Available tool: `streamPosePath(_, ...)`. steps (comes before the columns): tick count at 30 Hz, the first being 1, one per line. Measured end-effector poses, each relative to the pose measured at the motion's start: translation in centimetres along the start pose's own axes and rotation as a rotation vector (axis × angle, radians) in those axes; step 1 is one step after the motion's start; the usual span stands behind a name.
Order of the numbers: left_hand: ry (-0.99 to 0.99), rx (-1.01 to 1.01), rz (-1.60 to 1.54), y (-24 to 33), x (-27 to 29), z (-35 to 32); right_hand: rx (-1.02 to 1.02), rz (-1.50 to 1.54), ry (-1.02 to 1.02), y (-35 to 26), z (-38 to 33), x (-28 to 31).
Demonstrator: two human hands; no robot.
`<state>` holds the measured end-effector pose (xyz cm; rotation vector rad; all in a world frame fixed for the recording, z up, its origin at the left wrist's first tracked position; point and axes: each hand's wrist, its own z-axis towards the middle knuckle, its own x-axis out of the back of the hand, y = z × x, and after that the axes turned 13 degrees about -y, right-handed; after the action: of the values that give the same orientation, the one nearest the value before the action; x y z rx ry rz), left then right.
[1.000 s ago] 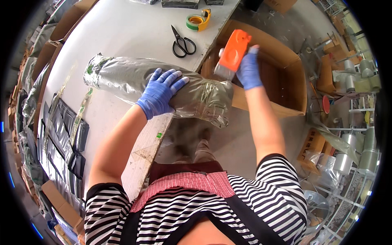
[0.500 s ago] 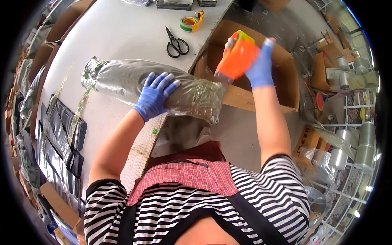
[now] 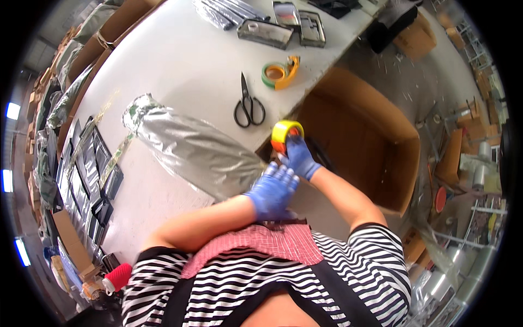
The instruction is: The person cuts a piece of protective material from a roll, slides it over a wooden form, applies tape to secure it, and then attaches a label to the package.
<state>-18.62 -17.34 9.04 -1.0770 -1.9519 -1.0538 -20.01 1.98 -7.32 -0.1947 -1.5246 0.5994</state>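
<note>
A long grey plastic-wrapped bundle [image 3: 199,150] lies slantwise on the white table, its far left end wound with clear tape. Over its near right end lies my left hand [image 3: 272,192], in a blue glove, fingers stretched out and pressing on the wrap. Just beyond it, my right hand [image 3: 301,158], gloved too, is closed on an orange tape dispenser [image 3: 284,133] with a yellow roll. The dispenser is close to the bundle's right end; my hands hide whether its tape touches the wrap.
Black-handled scissors [image 3: 249,106] and a yellow tape cutter [image 3: 283,73] with a green-edged roll lie beyond the bundle. An open cardboard box [image 3: 376,141] stands right of the table edge. Flat dark packets [image 3: 90,174] lie at left, metal trays [image 3: 265,34] at the back.
The tape dispenser came down and left from above the box to the bundle's right end. My left hand slid right, from the bundle's middle to that end. The bundle now slants more towards me.
</note>
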Motion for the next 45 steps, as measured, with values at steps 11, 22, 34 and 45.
streamPosePath(11,-0.735,0.086,-0.133,-4.0,2.2,8.7,0.427,-0.460,-0.093,0.6,24.9,14.8)
streamPosePath(22,0.190,0.663,-0.128,-8.6,-0.5,-12.7,-0.045,-0.118,-0.250,3.0,38.6,10.1)
streamPosePath(34,0.604,0.602,-0.142,-10.2,-4.7,-12.3,-0.235,-0.043,-0.286,13.5,29.4,13.1)
streamPosePath(45,0.557,0.695,0.084,-11.5,-5.7,-10.8,-0.125,-0.382,-0.780,13.4,32.6,19.8)
